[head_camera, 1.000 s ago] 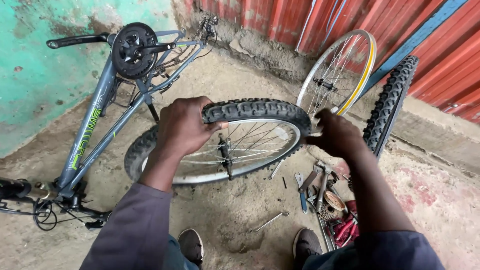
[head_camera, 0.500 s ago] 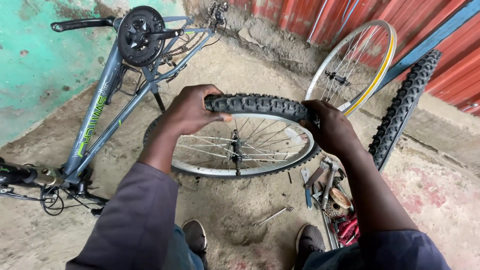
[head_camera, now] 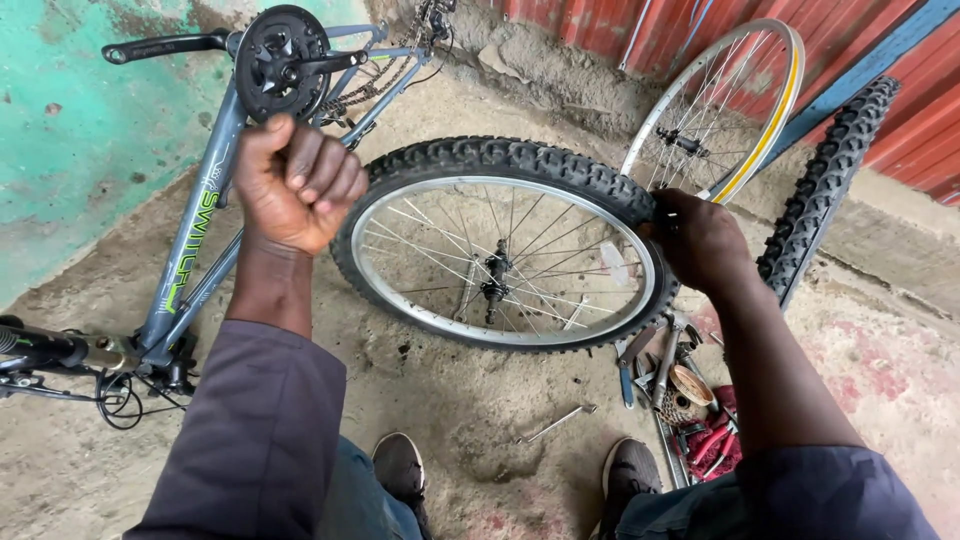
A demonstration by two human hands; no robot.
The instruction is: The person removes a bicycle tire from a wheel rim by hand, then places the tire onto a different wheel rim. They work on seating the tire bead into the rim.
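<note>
While gripped, wheel [head_camera: 500, 245] tilted, axle [head_camera: 492, 275] camera-ward.

Views: I have one, the head camera; nothing is shared with a second view.
Position: above the person's arms, at head height.
Facing: steeply down and forward, to the wheel [head_camera: 500, 245], dirt floor [head_camera: 470, 430] and red wall [head_camera: 900, 90].
Nearness: close; sleeves and shoes fill my lower edge.

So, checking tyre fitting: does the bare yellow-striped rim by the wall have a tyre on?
No, the yellow-striped rim shows bare metal, no tyre.
</note>
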